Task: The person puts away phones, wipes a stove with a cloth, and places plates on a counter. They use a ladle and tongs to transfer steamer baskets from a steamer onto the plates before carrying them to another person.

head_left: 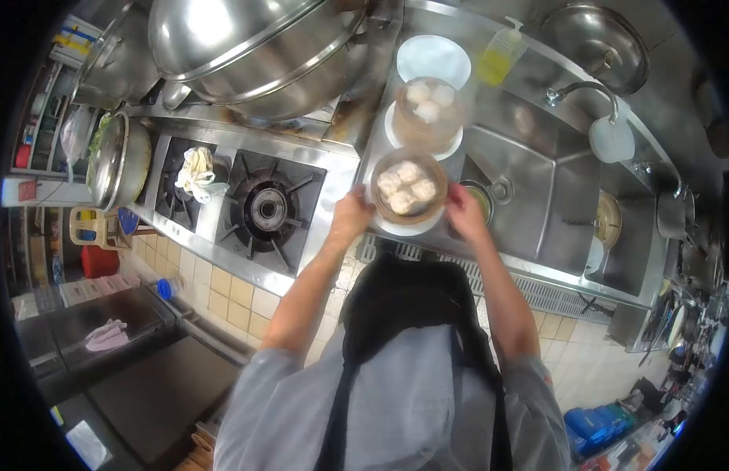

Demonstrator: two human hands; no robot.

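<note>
A bamboo steamer basket [408, 188] with several white dumplings sits on a white plate [403, 227] at the counter's near edge. My left hand [350, 215] grips the plate's left rim and my right hand [464, 210] grips its right rim. Just behind it stands a second steamer basket [427, 110] of dumplings on its own white plate [451, 147]. An empty white plate [433, 56] lies farther back.
A steel sink [529, 188] with a tap [584, 90] is on the right. On the left are a gas burner [266, 208], a white cloth [195, 174], and a large steel lid [246, 43]. A yellow soap bottle [500, 55] stands behind the plates.
</note>
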